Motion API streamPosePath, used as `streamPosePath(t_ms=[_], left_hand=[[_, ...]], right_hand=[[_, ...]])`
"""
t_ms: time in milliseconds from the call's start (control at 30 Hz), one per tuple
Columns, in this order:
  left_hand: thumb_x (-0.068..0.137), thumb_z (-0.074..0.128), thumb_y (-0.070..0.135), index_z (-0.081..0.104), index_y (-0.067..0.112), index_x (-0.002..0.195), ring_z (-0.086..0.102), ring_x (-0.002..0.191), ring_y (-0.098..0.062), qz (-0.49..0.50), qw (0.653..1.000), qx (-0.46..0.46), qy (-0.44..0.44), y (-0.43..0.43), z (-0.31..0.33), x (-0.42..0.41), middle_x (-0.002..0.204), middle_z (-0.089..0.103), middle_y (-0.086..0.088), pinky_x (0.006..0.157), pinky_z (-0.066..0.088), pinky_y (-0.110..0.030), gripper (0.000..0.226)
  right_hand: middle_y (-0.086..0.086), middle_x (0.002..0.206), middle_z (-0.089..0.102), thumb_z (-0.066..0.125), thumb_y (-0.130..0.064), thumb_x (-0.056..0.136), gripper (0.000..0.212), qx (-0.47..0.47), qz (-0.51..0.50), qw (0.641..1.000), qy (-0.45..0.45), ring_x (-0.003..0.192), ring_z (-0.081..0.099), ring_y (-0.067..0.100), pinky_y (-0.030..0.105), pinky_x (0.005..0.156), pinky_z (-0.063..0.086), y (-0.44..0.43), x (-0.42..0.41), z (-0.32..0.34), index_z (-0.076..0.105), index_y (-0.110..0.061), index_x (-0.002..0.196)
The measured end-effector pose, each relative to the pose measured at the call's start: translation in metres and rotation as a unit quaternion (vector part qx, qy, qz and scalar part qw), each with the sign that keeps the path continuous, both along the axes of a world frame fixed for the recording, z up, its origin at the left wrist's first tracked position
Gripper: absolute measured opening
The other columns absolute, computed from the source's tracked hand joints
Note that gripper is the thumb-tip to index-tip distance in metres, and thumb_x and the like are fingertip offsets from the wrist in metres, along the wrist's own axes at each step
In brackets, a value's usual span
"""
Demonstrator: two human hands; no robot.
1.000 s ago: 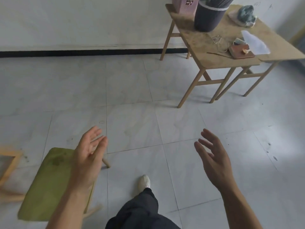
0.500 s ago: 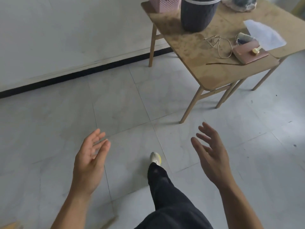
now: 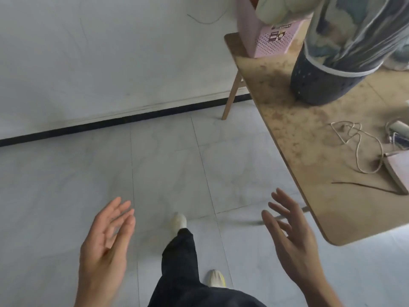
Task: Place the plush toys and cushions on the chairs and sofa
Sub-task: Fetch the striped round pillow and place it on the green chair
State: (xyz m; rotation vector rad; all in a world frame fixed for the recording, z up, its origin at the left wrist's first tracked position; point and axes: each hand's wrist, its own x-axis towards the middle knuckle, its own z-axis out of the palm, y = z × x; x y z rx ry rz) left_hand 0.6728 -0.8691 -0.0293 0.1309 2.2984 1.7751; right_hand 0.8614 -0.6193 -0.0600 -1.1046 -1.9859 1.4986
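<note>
Head view: a pale plush toy [image 3: 280, 8] pokes out at the top edge, sitting in a pink perforated basket [image 3: 272, 38] on the far corner of a wooden table [image 3: 309, 151]. Right of the basket stands a dark perforated bin [image 3: 321, 85] stuffed with a patterned grey-blue cushion or fabric bundle [image 3: 354, 29]; cannot tell which. Both containers are on the table, close together.

Further along the tabletop: a loose loop of pale cord [image 3: 358, 147], a thin dark stick [image 3: 365, 187], a pinkish flat case [image 3: 398, 171] cut off by the right edge, a small white-and-dark item [image 3: 398, 134] behind it, too cropped to identify.

Left hand [image 3: 106, 247] is low left, palm turned inward, fingers loosely spread, holding nothing. Right hand [image 3: 292, 235] is low right, just beside the table's near corner, palm facing inward, fingers spread, also empty. Neither touches the table or anything on it.

Between the hands: a dark trouser leg [image 3: 181, 258] stepping forward, pale shoe [image 3: 178, 220] ahead, second shoe [image 3: 215, 278] behind it. Floor is light grey tile [image 3: 66, 185], black baseboard [image 3: 110, 124] under a white wall.
</note>
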Motion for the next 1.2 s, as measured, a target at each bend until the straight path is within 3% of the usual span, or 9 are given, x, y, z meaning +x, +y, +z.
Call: streamPosePath(t_ms=[233,500,600,700,800,900,967,1100,1200], left_hand=[[0.084,0.065,0.030,0.058,0.022,0.136,0.067,0.118,-0.012,-0.042,0.999,0.010,-0.023,0.130,-0.029,-0.195,0.123,0.071,0.012,0.100,0.051,-0.030,0.053],[0.087,0.076,0.030,0.060,0.026,0.134,0.066,0.115,-0.003,-0.176,0.984,0.019,-0.014,0.327,0.012,-0.385,0.123,0.071,0.012,0.105,0.051,-0.045,0.050],[0.087,0.076,0.027,0.058,0.025,0.135,0.067,0.116,-0.007,-0.222,0.975,0.011,-0.009,0.406,0.012,-0.432,0.125,0.070,0.011,0.104,0.050,-0.043,0.051],[0.084,0.065,0.026,0.057,0.022,0.136,0.067,0.116,-0.009,-0.249,0.969,0.006,0.000,0.487,0.002,-0.470,0.125,0.070,0.011,0.106,0.050,-0.049,0.053],[0.083,0.065,0.031,0.054,0.026,0.137,0.066,0.113,-0.001,-0.292,0.956,-0.010,0.010,0.565,0.007,-0.502,0.126,0.068,0.013,0.102,0.051,-0.036,0.055],[0.088,0.073,0.039,0.049,0.035,0.136,0.062,0.115,0.006,-0.350,0.935,-0.028,0.046,0.634,0.030,-0.536,0.129,0.063,0.019,0.094,0.046,-0.020,0.054],[0.086,0.069,0.039,0.047,0.040,0.135,0.060,0.119,0.005,-0.374,0.924,-0.030,0.080,0.677,0.041,-0.560,0.133,0.061,0.021,0.094,0.046,-0.020,0.054],[0.085,0.064,0.038,0.045,0.049,0.132,0.057,0.124,0.005,-0.435,0.892,-0.031,0.121,0.752,0.042,-0.592,0.138,0.057,0.021,0.094,0.045,-0.018,0.052],[0.090,0.064,0.043,0.043,0.046,0.139,0.052,0.129,0.006,-0.521,0.845,-0.038,0.114,0.809,0.024,-0.604,0.144,0.052,0.020,0.092,0.046,-0.010,0.054]], right_hand=[[-0.012,0.138,0.059,0.065,-0.032,0.090,0.058,0.047,-0.042,0.998,0.011,0.120,0.060,-0.004,0.005,0.083,0.050,0.135,-0.190,-0.007,0.048,-0.022,0.144],[-0.011,0.138,0.058,0.063,-0.039,0.091,0.057,0.082,-0.152,0.985,0.012,0.120,0.060,0.003,0.014,0.087,0.054,0.270,-0.328,0.032,0.046,-0.028,0.145],[-0.019,0.137,0.057,0.064,-0.043,0.088,0.060,0.059,-0.215,0.975,0.012,0.119,0.060,0.002,0.007,0.084,0.050,0.321,-0.361,0.024,0.047,-0.032,0.145],[-0.022,0.137,0.057,0.066,-0.041,0.088,0.061,0.061,-0.249,0.967,0.004,0.119,0.057,-0.006,-0.001,0.083,0.043,0.381,-0.398,0.005,0.048,-0.031,0.145],[-0.026,0.135,0.053,0.070,-0.026,0.092,0.056,0.014,-0.280,0.958,0.055,0.117,0.052,-0.017,0.006,0.090,0.045,0.449,-0.437,-0.004,0.046,-0.037,0.141],[-0.026,0.136,0.046,0.074,-0.031,0.088,0.073,-0.014,-0.329,0.939,0.096,0.116,0.050,-0.020,0.011,0.089,0.047,0.515,-0.477,0.013,0.034,-0.038,0.149],[-0.021,0.151,0.034,0.081,-0.043,0.079,0.100,-0.010,-0.366,0.924,0.110,0.126,0.046,-0.013,0.022,0.100,0.046,0.556,-0.502,0.021,0.018,-0.039,0.156],[-0.012,0.166,-0.004,0.088,-0.070,0.049,0.154,-0.023,-0.393,0.917,0.062,0.151,0.015,0.006,0.034,0.123,0.024,0.600,-0.551,0.019,-0.022,-0.042,0.153],[-0.010,0.167,-0.013,0.086,-0.077,0.045,0.162,0.034,-0.431,0.901,0.039,0.157,0.001,0.015,0.039,0.127,0.013,0.610,-0.580,0.008,-0.026,-0.036,0.154]])
